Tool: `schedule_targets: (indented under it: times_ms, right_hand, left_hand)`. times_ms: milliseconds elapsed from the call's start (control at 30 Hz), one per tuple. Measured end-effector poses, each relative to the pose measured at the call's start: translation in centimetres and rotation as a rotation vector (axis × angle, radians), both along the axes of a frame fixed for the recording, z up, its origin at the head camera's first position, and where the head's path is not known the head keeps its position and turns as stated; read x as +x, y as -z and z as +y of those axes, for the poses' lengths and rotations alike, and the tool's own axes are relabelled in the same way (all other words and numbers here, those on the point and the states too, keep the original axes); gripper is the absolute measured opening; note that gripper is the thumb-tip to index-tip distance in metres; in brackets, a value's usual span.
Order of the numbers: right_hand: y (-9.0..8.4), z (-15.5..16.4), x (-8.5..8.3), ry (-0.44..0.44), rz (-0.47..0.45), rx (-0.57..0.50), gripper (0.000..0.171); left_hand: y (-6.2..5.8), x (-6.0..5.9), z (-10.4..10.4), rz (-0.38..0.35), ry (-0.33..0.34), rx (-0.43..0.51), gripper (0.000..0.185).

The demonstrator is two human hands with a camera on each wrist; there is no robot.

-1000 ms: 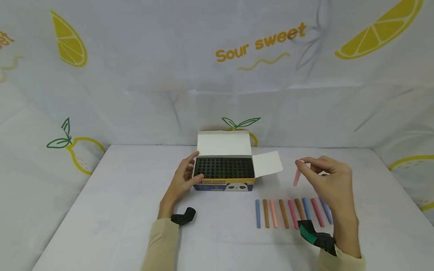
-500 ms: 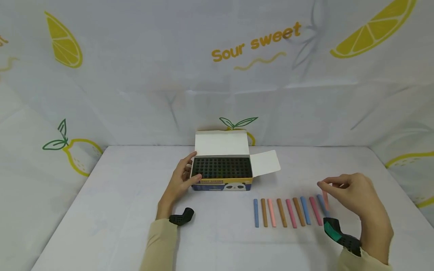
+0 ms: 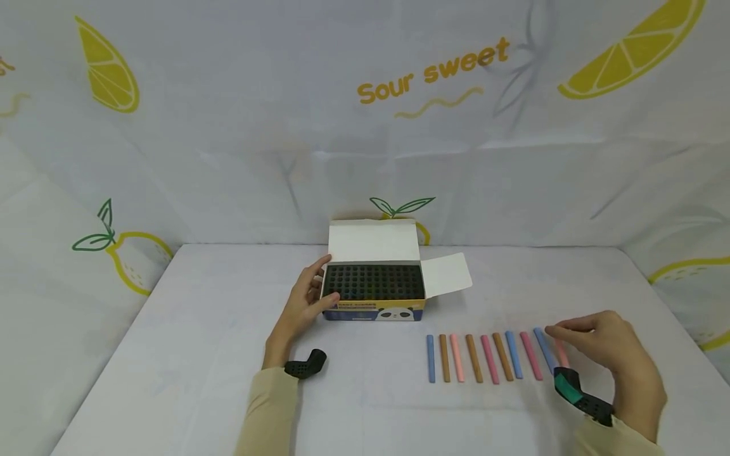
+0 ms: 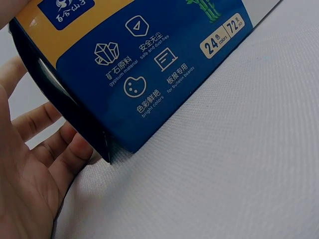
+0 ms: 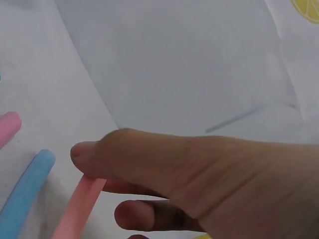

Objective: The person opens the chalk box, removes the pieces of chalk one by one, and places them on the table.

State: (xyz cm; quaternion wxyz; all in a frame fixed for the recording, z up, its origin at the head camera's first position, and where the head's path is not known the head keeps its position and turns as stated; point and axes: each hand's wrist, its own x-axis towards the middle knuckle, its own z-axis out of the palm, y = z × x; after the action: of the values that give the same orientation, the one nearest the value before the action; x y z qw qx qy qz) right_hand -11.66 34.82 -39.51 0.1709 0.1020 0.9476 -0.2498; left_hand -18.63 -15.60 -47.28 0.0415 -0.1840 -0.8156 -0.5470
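My left hand (image 3: pixel 301 307) holds the left end of an opened chalk box (image 3: pixel 371 310), thumb over its front edge and fingers along the side. Blue printed cardboard of the chalk box (image 4: pixel 149 74) fills the top of the left wrist view. At the right end of a row of chalks, my right hand (image 3: pixel 610 345) pinches a light pink chalk stick (image 3: pixel 561 354) by its upper end. The right wrist view shows the pink chalk (image 5: pixel 79 209) under the thumb, beside a blue chalk (image 5: pixel 25 194); its lower end is out of frame there.
Several chalk sticks in blue, brown, pink and magenta lie side by side, among them a brown chalk (image 3: pixel 474 358) and a magenta chalk (image 3: pixel 531 356). The box's white lid (image 3: pixel 373 240) stands up against the back cloth; a side flap (image 3: pixel 447 275) sticks out right.
My right hand has carried the pink chalk from above the row, right and toward me, lowering it beside the rightmost blue chalk. The left hand and box stay put.
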Motion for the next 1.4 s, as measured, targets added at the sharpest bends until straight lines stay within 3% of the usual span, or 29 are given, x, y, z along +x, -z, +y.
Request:
schedule_targets:
  times_ms: [300, 433, 1033, 1400]
  right_hand:
    - [1.6, 0.4, -0.1, 0.187, 0.019, -0.047, 0.063]
    - [2.1, 0.0, -0.1, 0.253, -0.018, -0.076, 0.063]
    - [1.7, -2.0, 0.6, 0.374, 0.014, -0.091, 0.046]
    - [1.3, -1.7, 0.3, 0.318, 0.027, -0.081, 0.055]
  left_hand:
    - [-0.1, -0.1, 0.1, 0.004, 0.007, -0.004, 0.073]
    - [0.0, -0.1, 0.1, 0.001, 0.010, -0.006, 0.073]
    - [0.2, -0.1, 0.1, 0.009, 0.004, -0.013, 0.073]
    - [-0.1, 0.0, 0.0, 0.019, -0.004, -0.020, 0.073]
